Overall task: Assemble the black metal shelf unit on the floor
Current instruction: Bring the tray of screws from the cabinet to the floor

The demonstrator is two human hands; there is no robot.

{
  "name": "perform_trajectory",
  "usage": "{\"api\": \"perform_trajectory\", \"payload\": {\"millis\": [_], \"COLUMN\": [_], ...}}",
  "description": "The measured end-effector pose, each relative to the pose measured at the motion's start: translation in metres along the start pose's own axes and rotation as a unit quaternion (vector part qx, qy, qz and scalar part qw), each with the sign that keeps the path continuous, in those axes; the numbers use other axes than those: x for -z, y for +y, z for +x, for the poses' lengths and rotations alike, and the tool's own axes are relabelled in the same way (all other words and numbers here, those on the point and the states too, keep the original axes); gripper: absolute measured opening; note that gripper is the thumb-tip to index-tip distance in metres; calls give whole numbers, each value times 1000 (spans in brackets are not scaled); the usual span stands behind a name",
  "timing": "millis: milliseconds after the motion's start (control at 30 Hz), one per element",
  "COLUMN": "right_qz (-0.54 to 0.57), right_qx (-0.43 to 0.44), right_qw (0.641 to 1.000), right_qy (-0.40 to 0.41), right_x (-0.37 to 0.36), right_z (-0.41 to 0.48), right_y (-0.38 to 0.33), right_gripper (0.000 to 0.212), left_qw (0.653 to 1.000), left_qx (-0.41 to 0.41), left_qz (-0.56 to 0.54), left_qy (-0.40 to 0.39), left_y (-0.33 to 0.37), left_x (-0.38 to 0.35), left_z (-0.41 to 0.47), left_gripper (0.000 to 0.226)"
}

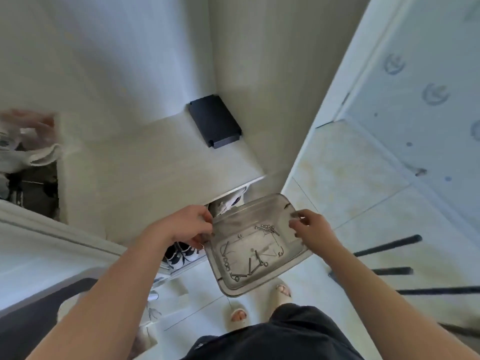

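I hold a clear, shallow plastic tray in front of my waist, open side up and close to level. It sits skewed: its far edge faces the white cabinet top and its near corner hangs over my cream slippers. My left hand pinches the tray's left rim, fingers curled round the edge. My right hand grips the far right corner, fingertips curled over the rim, though they are blurred.

Loose in the tray lie small grey metal screws, one bunch near my right hand and others toward the near edge, pointing every way. A row of little washers lies along the left wall.

The black metal rods lie on the pale tiled floor to my right, well apart from the tray, three roughly parallel with their long axes running left to right. A flat black rectangular metal panel rests on the cabinet top, in the corner by the wall. The tray's left edge is just beside the cabinet front; to its right there is bare tile.
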State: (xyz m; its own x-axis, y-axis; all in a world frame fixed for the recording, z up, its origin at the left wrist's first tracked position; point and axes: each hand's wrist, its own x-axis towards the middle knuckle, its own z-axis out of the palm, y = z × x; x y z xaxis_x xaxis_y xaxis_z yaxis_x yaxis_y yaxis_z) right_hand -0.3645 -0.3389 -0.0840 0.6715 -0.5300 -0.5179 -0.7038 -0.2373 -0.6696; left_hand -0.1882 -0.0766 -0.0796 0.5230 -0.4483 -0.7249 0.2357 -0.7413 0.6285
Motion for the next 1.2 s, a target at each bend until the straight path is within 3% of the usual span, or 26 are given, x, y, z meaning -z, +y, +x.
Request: {"api": "perform_trajectory", "payload": {"millis": [133,300,433,567,900,1200], "right_qz": [55,120,180,231,260,277], "right_qx": [-49,-129,-191,-240,-345,-402], "right_qw": [996,976,947,915,887,857], "right_qy": [45,129,187,227,164,166], "right_x": [35,79,108,139,192,157], "right_z": [-38,-87,-131,-177,-244,-193], "right_y": [62,147,225,314,520,656], "right_gripper": [7,3,2,4,12,16], "left_qw": [999,997,996,989,969,962], "left_qx": [-28,-70,-54,-29,-1,65], "left_qz": [30,6,21,83,207,225], "left_qy": [-32,-22,-63,-120,-136,-137], "left_y": [29,60,71,70,53,-11], "left_x": [-55,-166,-269,-372,-599,-722], "left_z": [17,28,20,13,6,75], "left_gripper": [21,27,34,26,8,8]}}
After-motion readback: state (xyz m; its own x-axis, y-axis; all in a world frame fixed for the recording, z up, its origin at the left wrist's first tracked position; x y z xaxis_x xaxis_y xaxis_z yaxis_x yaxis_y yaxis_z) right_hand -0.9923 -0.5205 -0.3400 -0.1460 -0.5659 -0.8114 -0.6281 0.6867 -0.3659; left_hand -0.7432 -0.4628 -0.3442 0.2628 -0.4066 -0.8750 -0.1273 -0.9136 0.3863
